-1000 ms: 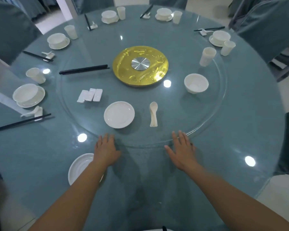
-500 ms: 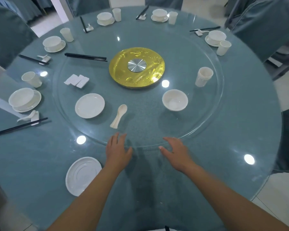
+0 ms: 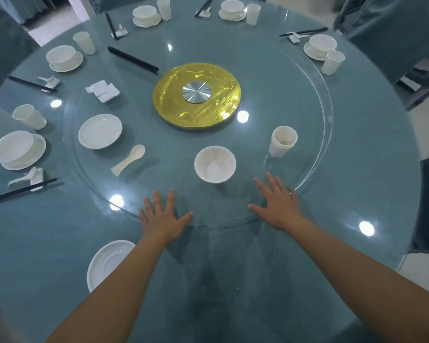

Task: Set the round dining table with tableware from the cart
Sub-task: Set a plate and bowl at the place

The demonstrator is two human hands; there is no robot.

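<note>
Both hands flat, fingers spread, gripping nothing: left hand [image 3: 164, 220], right hand [image 3: 278, 205] on glass turntable [image 3: 315, 100] near edge. Step: rotating stock round. Next: lift bowl [image 3: 214, 164] onto near-left plate [image 3: 104, 262].

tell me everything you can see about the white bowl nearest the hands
The bowl is small, round and plain white, and looks like glossy ceramic. It stands upright with its mouth up, deep, its walls narrowing toward the base. A pale shape lies inside, too unclear to name. It sits on the glass turntable near its front edge, between the spoon and the cup, touching neither. The right hand lies flat close by, but no hand touches it.
</note>
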